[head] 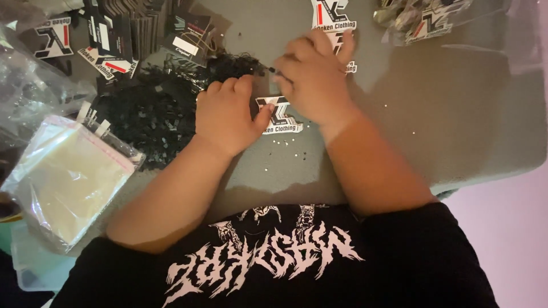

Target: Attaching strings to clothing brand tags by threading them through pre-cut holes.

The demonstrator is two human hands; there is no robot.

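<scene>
On the grey table (456, 114), the left hand (225, 117) curls closed, half hiding a sticker (279, 117); the right hand (314, 77) pinches something too small to identify.

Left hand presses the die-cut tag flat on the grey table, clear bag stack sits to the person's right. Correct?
Not quite. The head view shows the clear bag stack on the person's left, not right. The left hand does press the die-cut tag on the grey table.

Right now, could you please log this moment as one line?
left hand: on tag | right hand: pinching black string | string pile: left | table
</scene>
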